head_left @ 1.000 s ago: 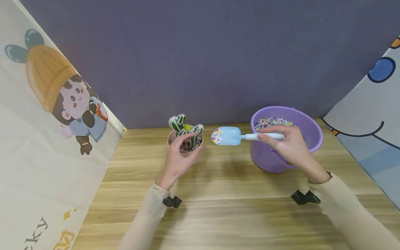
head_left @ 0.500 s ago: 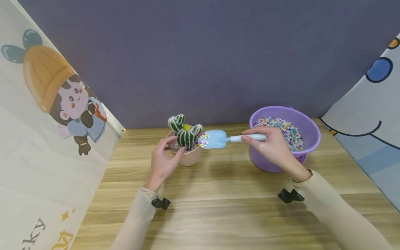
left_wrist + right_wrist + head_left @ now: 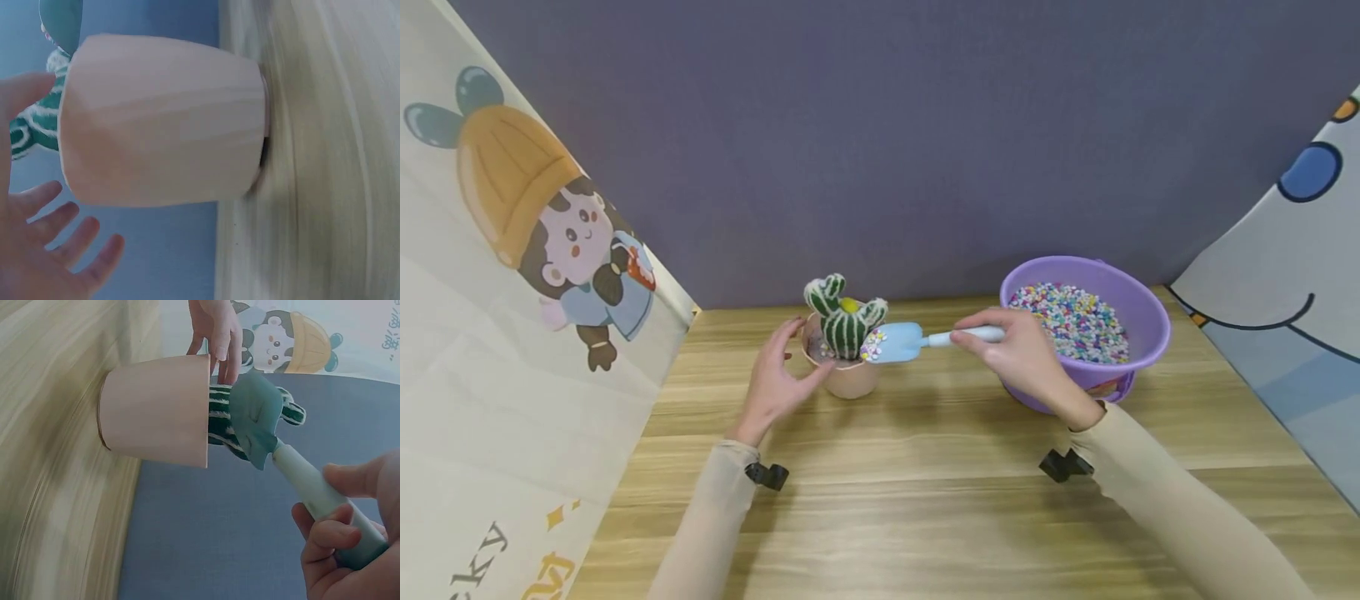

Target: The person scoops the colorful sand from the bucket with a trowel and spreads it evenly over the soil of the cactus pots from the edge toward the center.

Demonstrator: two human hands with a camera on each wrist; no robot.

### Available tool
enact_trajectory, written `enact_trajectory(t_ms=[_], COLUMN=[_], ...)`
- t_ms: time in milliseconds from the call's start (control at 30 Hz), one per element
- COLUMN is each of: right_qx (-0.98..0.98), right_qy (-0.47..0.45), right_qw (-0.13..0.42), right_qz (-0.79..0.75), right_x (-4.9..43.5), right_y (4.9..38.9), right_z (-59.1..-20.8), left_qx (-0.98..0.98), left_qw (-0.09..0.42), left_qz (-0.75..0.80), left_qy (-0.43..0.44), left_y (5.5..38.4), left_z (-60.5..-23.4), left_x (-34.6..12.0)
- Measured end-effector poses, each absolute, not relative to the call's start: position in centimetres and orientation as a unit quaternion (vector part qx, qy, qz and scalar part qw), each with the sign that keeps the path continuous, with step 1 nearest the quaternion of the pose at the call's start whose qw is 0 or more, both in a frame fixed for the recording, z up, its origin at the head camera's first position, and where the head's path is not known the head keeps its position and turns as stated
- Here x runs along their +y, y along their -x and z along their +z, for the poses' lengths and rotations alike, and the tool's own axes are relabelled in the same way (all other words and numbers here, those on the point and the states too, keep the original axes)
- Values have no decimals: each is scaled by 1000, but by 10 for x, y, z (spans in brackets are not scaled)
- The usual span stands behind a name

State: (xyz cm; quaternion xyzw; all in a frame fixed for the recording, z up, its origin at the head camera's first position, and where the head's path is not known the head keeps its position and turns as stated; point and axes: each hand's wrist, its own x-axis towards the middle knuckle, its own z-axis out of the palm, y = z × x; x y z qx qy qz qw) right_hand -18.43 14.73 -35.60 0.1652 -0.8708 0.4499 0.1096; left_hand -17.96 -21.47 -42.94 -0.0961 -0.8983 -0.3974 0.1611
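Observation:
A green-and-white knitted-looking cactus [image 3: 844, 335] with a yellow spot stands in a pale pink pot [image 3: 852, 383]. My left hand [image 3: 775, 385] is at the pot's left, fingers spread near the rim; in the left wrist view, the left hand [image 3: 37, 247] does not grip the pot [image 3: 162, 125]. My right hand [image 3: 1022, 350] grips the white handle [image 3: 306, 481] of a small light-blue trowel [image 3: 901, 342]. Colourful beads [image 3: 873, 343] lie at the blade's tip, which is over the pot's right rim beside the cactus. In the right wrist view, the blade hides part of the cactus.
A purple bucket [image 3: 1138, 312] of multicoloured beads [image 3: 1078, 321] stands on the wooden table [image 3: 910, 517], right of the pot. A dark grey-blue wall [image 3: 880, 150] rises behind. Printed light panels flank the table on the left and right.
My right hand has carried the trowel left from beside the bucket to the pot's rim. My left hand has shifted left and back from the cactus, its fingers spread.

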Motion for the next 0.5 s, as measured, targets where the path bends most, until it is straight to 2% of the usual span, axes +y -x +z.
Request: enact_trajectory(t_ms=[200,500], right_qx=[-873,-891], right_qy=[-169,-177], right_qw=[106,112], right_qz=[445,404], right_x=[135,128], right_y=[186,191], right_z=[-356,-348], left_qx=[-906,-910], left_qw=[126,123], left_qz=[-391,-387], left_qy=[99,89], left_y=[181,182], left_z=[-435,-435], left_x=[-218,-217])
